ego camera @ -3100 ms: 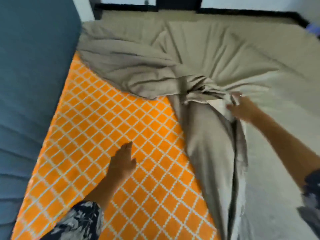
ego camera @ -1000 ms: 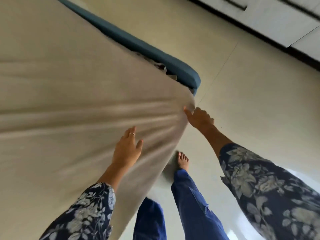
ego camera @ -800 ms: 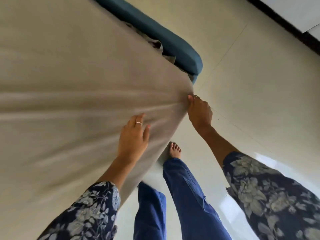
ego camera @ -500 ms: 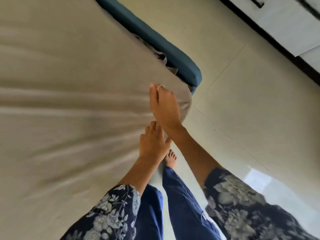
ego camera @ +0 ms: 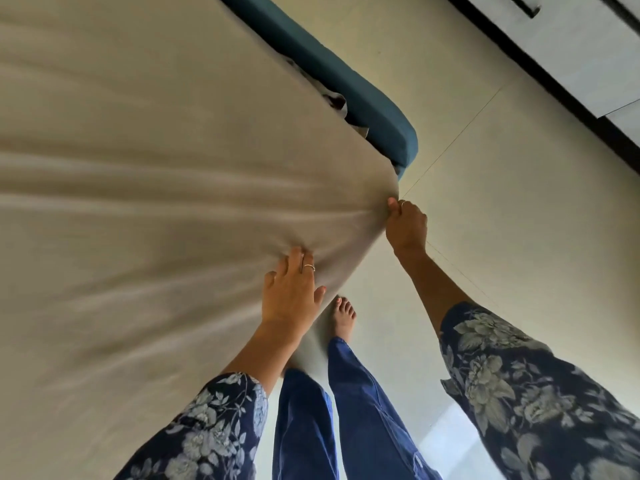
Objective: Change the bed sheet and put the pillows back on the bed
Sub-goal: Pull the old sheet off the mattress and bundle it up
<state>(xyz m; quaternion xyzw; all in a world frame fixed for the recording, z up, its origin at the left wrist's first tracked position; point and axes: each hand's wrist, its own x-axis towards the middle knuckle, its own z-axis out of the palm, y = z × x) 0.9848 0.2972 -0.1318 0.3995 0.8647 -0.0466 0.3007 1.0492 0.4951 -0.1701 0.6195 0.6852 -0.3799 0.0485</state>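
Two hands are at work on one corner of the bed. The sheet, a plain beige cloth, is spread over the mattress and fills the left of the view, its corner drawn down over the mattress corner near the middle. The right hand is closed on the sheet's edge at that corner, fingers curled and the cloth pinched against the thumb; folds fan out from this grip across the sheet, so a pull on it is judged to be under way, probably to draw the corner tight. The left hand is laid flat on the sheet just beside the corner, fingers straight and slightly spread, pressed onto the cloth; it is judged to be holding the fabric down and smoothing it while the corner is pulled. A blue frame runs along the far side of the mattress and ends just above the gripped corner. Bare feet and blue trousers are seen on the floor below the hands.

Much is hidden. The mattress is covered entirely, so how far the sheet is tucked beneath it cannot be told. A scrap of bunched cloth is caught between sheet and frame, too small to identify. No pillows are in view.
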